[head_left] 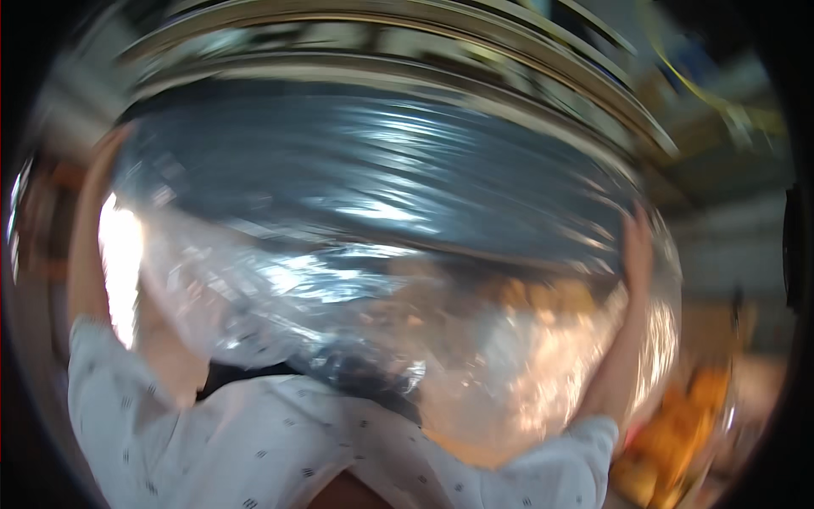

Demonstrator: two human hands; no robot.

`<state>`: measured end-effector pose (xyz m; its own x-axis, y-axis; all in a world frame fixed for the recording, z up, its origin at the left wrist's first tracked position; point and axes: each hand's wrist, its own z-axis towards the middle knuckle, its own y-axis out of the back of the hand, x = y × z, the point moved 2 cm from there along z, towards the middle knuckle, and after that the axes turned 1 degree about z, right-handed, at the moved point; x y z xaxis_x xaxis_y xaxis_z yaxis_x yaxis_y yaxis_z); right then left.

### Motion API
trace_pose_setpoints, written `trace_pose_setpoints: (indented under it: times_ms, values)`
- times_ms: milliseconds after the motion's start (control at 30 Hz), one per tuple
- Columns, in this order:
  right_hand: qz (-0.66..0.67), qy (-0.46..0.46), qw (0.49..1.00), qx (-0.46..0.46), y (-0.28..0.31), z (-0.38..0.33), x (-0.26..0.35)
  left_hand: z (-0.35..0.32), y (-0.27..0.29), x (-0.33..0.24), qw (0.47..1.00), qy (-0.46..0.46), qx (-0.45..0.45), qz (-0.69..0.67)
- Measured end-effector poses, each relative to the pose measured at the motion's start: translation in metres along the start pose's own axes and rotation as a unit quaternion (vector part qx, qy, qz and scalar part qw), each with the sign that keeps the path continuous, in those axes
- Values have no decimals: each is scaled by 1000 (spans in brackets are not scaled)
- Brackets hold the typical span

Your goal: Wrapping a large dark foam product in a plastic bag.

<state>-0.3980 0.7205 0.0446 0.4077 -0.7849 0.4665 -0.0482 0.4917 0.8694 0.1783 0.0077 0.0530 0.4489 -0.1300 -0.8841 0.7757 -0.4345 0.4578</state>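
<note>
A wide, dark grey item [339, 165] spans most of the view in front of me, its kind not clear. Glossy clear plastic film [339, 280] covers it and hangs in loose, crinkled folds toward my body. My left hand [114, 144] is at its upper left edge, with the fingers mostly hidden and blurred. On the opposite side, my right hand [638, 246] presses against the film-covered edge, fingers pointing up along it. The item is held between my two raised arms.
Beyond the item, long pale rack beams [381, 64] cross the top of the view, smeared by motion. A yellow cable or strap [678, 72] curves at the upper right. Orange-yellow things [678, 433] stand low on the right. Bright light shows beside my left arm.
</note>
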Motion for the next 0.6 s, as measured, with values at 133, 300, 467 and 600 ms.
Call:
trace_pose_setpoints:
  times_ms: [133, 300, 467, 600]
  values:
    - [56, -93, 993, 44, 10, 22, -74, 22, -64, 2, 970, -124, -172, 121]
    - [-216, 221, 926, -219, -9, 19, 53, 23, -61, 3, 941, -194, -252, 117]
    - [114, 372, 916, -96, -81, -121, 307, 18, -55, 4, 931, -197, -285, 110]
    - [215, 542, 801, 136, -127, -278, 397, 16, -57, -12, 934, -172, -302, 85]
